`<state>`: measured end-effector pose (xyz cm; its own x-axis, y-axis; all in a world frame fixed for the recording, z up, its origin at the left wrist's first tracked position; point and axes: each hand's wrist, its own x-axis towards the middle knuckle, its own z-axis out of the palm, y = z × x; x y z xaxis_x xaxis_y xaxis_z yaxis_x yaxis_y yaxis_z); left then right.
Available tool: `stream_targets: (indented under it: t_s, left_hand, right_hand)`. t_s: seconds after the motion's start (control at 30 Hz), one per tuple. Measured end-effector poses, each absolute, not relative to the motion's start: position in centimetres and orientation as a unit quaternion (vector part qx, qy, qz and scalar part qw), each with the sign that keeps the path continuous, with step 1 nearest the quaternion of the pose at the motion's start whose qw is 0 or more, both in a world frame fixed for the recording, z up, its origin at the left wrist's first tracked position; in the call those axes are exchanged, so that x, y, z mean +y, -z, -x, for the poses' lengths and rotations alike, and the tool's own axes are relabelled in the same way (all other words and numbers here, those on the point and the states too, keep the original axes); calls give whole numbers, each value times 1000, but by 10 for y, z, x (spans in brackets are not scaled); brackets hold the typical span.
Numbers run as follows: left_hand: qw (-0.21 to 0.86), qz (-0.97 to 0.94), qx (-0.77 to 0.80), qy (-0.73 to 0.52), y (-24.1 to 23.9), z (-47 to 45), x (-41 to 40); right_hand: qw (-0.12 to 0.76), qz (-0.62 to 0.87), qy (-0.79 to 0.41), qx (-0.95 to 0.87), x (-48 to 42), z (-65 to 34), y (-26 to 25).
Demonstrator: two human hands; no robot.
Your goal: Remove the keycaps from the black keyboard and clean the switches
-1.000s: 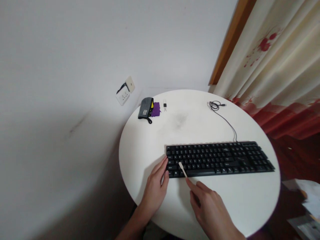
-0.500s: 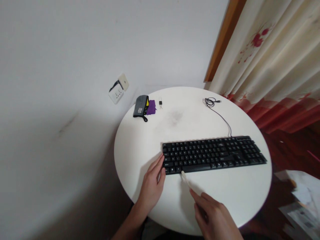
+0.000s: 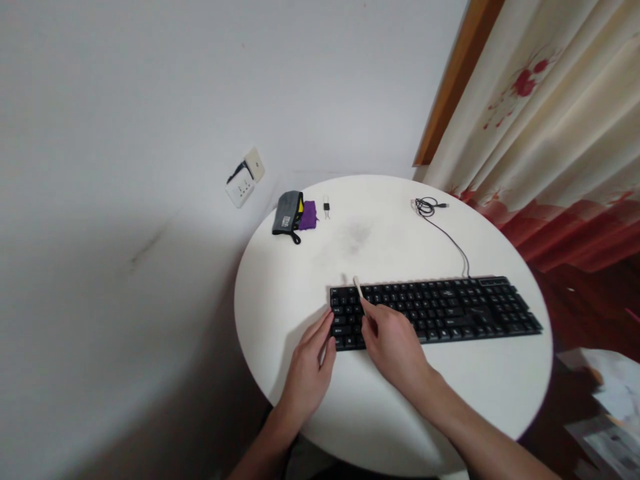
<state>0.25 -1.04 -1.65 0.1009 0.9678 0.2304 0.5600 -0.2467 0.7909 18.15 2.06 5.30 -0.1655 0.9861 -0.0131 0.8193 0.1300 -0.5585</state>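
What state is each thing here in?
Keyboard: flat, keys up.
Pale stick: held in the right grip.
Left grip: at the keyboard's left edge.
Pouch: lying open.
Purple cloth: at the pouch's mouth.
Cable: loosely coiled, end unplugged.
Binder clip: handles spread.
Curtain: hanging in folds.

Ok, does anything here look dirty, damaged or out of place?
Yes: a grey smudge darkens the white tabletop beyond the keyboard, and a dark streak marks the pale wall at left. Both stand out against plain surfaces. No damage shows on the keyboard, though the right hand partly covers it.
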Motion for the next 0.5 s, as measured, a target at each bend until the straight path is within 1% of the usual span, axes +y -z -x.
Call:
stream_targets:
  t_s: [0.17,0.5]
  left_hand:
    - [267,-693,551,-379,18,-3,-11]
    - [272,-691,558,-371,18,-2,-11]
  right_hand:
    - [126,627,-223,-735,23,-171,-51]
    - [91,623,-221,-745,-16,-180,-42]
